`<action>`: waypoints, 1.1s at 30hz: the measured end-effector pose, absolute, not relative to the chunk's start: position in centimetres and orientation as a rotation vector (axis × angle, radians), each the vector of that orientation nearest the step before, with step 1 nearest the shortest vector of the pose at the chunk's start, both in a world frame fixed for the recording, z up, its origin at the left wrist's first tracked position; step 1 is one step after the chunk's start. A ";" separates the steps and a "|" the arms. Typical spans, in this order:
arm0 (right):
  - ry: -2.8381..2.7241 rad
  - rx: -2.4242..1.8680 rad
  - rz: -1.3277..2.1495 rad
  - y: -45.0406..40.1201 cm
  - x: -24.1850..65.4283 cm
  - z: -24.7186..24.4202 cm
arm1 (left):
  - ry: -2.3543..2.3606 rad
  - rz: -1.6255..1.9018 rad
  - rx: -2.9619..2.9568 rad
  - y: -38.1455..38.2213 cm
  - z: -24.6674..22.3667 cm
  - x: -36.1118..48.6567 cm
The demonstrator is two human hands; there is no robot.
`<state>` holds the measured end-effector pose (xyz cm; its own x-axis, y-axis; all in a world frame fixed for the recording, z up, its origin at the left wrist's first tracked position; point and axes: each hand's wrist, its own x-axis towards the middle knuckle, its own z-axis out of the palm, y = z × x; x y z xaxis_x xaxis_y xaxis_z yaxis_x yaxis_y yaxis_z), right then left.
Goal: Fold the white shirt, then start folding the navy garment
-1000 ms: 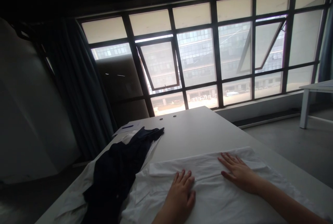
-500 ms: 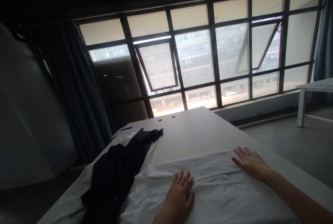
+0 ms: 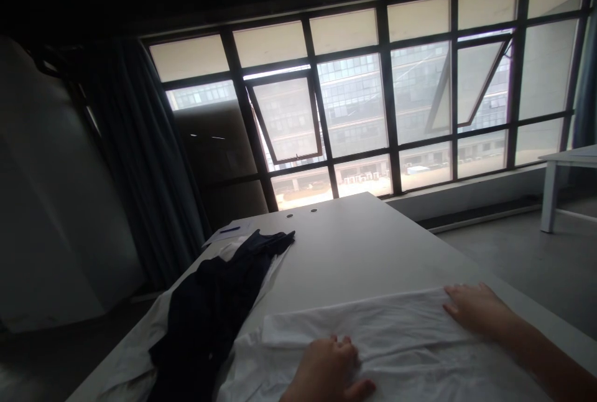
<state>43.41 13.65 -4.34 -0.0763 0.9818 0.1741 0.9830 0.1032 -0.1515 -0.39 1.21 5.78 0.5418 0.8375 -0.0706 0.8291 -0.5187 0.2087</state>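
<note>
Left hand (image 3: 324, 369): fingers lying on white cloth (image 3: 387, 333), lower centre, gripping nothing | Right hand (image 3: 476, 310): fingers spread open at cloth's top edge, lower right, no grip | Dark garment (image 3: 205, 308) beside cloth, lower left, on surface (image 3: 354, 246)

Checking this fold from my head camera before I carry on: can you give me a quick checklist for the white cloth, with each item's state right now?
1. Right hand flat on the white cloth: ok.
2. Left hand has a firm hold of the cloth: cannot tell; its fingers are on it, but any pinch is unclear.
3. Folded layer lies smooth: not ok; creases cross it near the left hand.
4. Dark garment is off the white cloth: cannot tell; it lies on white fabric that may be a separate piece.
5. Sheet of paper is away from the hands: ok; it lies beyond the dark garment.
</note>
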 end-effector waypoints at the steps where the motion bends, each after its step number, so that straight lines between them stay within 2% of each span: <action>1: -2.191 -1.986 -0.040 13.1 42.3 -4.0 | 1.414 0.030 2.584 1.1 6.1 -0.2; 4: -2.277 -1.719 -0.063 11.5 37.4 -2.7 | 1.429 -0.003 2.658 0.9 6.6 0.0; 7: -2.356 -1.447 0.105 10.4 32.9 -2.5 | 1.460 0.013 2.672 1.1 6.4 0.2; 11: -2.427 -1.371 0.228 9.9 31.3 -3.5 | 1.660 0.081 2.523 1.9 5.8 0.8; 18: -2.452 -1.383 0.309 9.6 32.1 -2.8 | 1.861 0.421 2.476 4.0 2.7 -0.9; 24: -2.458 -1.381 0.333 9.5 32.0 -2.2 | 1.795 0.200 2.413 4.8 1.0 -2.3; 33: -2.483 -1.394 0.350 9.5 32.4 -2.1 | 2.064 -0.173 2.039 4.1 5.6 -4.0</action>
<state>32.38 9.45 -2.08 -0.4995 0.8584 0.1167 0.7927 0.5073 -0.3381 -4.04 4.08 5.63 -0.0015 0.9688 -0.2480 0.9965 0.0221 0.0801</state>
